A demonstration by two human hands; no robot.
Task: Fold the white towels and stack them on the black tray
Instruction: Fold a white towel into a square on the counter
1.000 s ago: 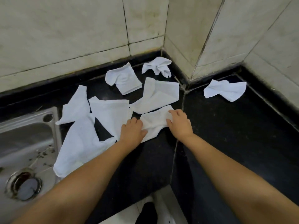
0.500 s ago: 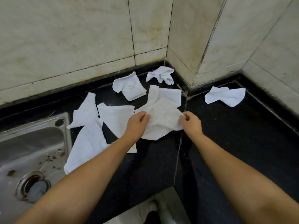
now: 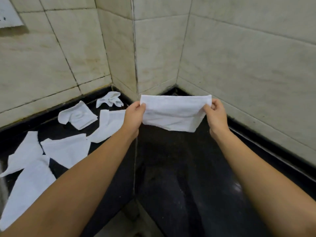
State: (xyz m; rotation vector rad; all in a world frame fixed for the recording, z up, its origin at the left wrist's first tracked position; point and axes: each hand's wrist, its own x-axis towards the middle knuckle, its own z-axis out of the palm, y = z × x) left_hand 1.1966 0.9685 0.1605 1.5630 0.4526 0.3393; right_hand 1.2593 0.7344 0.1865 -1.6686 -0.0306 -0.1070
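Observation:
A white towel (image 3: 173, 113) hangs stretched in the air above the black counter (image 3: 179, 168), folded over along its top edge. My left hand (image 3: 134, 115) pinches its left top corner and my right hand (image 3: 215, 113) pinches its right top corner. Several other white towels lie loose on the counter to the left: one crumpled in the corner (image 3: 110, 99), one half folded (image 3: 77, 115), one flat (image 3: 109, 124), and larger ones nearer me (image 3: 65, 149), (image 3: 29, 182). No black tray is in view.
Tiled walls (image 3: 239, 57) close the counter at the back and right, with a wall corner jutting out in the middle. The counter's front edge forms an inner corner near me (image 3: 135, 200). A steel sink edge (image 3: 1, 190) shows at far left.
Both hands picked the towel up off the counter, raised it and pulled it taut between them. The view tilted up and right, so the sink slid almost out of sight.

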